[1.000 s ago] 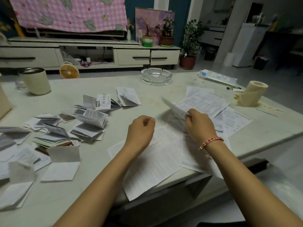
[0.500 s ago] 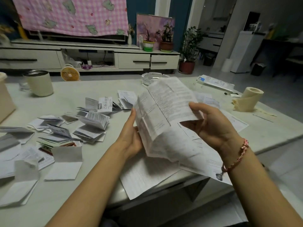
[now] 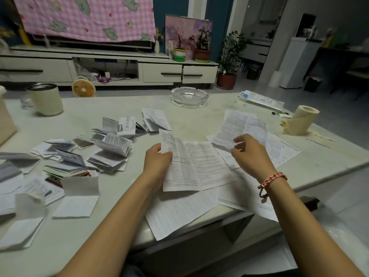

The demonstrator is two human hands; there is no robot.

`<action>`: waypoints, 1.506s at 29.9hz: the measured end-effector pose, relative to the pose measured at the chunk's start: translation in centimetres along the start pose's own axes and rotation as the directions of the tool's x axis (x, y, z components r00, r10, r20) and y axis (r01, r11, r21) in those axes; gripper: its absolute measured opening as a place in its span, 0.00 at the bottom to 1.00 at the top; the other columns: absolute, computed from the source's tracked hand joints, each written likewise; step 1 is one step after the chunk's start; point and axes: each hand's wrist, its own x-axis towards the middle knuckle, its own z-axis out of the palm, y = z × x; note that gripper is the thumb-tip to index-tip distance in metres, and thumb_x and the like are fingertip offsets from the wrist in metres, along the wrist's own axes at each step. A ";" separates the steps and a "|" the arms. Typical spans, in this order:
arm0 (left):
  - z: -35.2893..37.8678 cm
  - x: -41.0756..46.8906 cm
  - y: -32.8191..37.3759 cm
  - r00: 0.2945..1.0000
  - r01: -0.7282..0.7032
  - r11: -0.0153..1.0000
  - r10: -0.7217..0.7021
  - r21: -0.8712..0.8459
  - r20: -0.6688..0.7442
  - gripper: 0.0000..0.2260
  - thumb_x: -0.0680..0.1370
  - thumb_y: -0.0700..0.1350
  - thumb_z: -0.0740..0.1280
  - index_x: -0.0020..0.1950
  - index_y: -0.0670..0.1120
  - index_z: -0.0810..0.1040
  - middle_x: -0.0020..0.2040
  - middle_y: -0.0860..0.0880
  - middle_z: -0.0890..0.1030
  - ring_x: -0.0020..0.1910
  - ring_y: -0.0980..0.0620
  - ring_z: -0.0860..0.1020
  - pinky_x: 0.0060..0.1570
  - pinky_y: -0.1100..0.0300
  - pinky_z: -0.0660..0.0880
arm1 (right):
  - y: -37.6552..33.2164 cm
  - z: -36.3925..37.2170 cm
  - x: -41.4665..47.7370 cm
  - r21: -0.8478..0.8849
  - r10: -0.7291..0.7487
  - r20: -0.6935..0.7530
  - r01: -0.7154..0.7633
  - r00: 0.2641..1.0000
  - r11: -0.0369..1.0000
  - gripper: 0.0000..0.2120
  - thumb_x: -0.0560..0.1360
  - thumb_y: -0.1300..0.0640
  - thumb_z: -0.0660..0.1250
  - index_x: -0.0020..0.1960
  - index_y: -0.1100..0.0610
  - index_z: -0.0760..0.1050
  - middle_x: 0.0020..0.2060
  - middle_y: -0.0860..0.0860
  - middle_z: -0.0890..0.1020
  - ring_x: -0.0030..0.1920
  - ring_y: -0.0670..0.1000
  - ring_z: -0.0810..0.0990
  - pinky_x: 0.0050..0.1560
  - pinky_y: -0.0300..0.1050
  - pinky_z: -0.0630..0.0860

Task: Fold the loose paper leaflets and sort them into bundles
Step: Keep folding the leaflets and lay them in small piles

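1. While the left hand (image 3: 157,162) pinches the leaflet (image 3: 199,164) on the counter (image 3: 199,120) at 6 o'clock, the right hand (image 3: 251,154) hovers relaxed, empty, at 3 o'clock.
2. Paper looks thin, limp, tearable: hold opposite edges.

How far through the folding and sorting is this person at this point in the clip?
Done: many folded leaflets lie piled on the left of the table, loosely, not in neat bundles. In hand: the left hand grips an open leaflet; the right hand is at another sheet, grip unclear. Left: several flat sheets near the front edge are unfolded.
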 end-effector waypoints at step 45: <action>-3.4 -2.0 3.2 0.939 0.291 0.843 -0.162 -0.453 0.302 0.14 0.77 0.37 0.53 0.42 0.39 0.77 0.34 0.44 0.77 0.33 0.48 0.76 0.33 0.59 0.76 | -2.6 -1.0 -1.2 0.764 -0.080 0.242 -0.139 0.967 0.630 0.20 0.73 0.74 0.59 0.29 0.57 0.78 0.46 0.57 0.81 0.47 0.53 0.80 0.41 0.38 0.76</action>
